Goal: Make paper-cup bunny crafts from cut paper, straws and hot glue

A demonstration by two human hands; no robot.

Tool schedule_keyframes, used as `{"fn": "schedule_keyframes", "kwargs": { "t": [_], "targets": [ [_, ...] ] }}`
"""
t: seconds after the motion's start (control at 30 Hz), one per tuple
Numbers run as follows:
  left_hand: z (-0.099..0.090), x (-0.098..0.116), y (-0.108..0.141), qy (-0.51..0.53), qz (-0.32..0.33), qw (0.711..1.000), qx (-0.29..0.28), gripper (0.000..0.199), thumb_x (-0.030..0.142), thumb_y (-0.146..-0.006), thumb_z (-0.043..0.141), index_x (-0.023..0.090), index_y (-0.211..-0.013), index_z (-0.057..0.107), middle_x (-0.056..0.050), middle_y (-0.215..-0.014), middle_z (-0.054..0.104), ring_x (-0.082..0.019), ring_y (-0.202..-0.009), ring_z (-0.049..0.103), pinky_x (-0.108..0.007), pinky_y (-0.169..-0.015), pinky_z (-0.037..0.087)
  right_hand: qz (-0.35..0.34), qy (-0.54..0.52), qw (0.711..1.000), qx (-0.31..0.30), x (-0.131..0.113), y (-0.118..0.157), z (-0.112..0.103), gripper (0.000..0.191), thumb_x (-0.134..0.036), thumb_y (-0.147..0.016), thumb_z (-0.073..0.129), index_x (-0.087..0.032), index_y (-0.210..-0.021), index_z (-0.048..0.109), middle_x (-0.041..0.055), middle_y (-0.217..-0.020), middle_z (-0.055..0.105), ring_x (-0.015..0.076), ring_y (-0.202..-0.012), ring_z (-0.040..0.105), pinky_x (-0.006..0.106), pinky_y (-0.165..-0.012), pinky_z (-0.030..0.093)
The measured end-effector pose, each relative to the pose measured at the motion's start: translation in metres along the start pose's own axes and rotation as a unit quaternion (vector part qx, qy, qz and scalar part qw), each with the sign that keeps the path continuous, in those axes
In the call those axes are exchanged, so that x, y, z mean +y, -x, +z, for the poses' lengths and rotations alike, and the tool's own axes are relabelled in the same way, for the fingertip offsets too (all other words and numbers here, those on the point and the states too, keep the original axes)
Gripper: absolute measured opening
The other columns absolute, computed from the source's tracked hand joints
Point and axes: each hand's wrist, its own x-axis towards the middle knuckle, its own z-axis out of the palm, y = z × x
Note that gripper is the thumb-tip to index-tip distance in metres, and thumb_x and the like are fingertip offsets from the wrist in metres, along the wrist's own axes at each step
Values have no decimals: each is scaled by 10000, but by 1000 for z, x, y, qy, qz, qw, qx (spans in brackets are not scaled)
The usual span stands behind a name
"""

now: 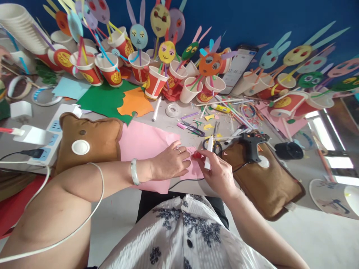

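Note:
My left hand [171, 160] lies over pink paper [143, 144] near the table's front edge, fingers apart, nothing visible in its grip. To its right my right hand [218, 172] is closed round a white pen [209, 149], which stands upright between the fingers. A small red round thing [197, 154] is at the fingertips of that hand. Beneath both hands is a smaller pink piece [195, 172] with a thin drawn curve between them.
Paper cups [155, 81] with painted spoon faces line the back. Scissors [215, 144], a tape roll [173, 110], paper scraps and a black glue gun [252, 145] lie ahead. Brown cushions [92, 138] flank the work area. A white cable [102, 186] crosses my left arm.

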Motion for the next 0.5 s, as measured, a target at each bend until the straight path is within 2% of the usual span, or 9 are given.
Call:
{"fn": "schedule_keyframes", "kwargs": {
  "t": [0.5],
  "targets": [
    [1, 0, 0, 16, 3, 1000, 13, 242, 300, -1003, 518, 161, -946, 708, -100, -1054, 673, -255, -1049, 584, -487, -1036, 341, -1, -6, 1000, -4, 2, 1, 1, 258, -156, -912, 561, -222, -1152, 625, 27, -901, 775, 178, -744, 732, 259, -662, 536]
  ]
}}
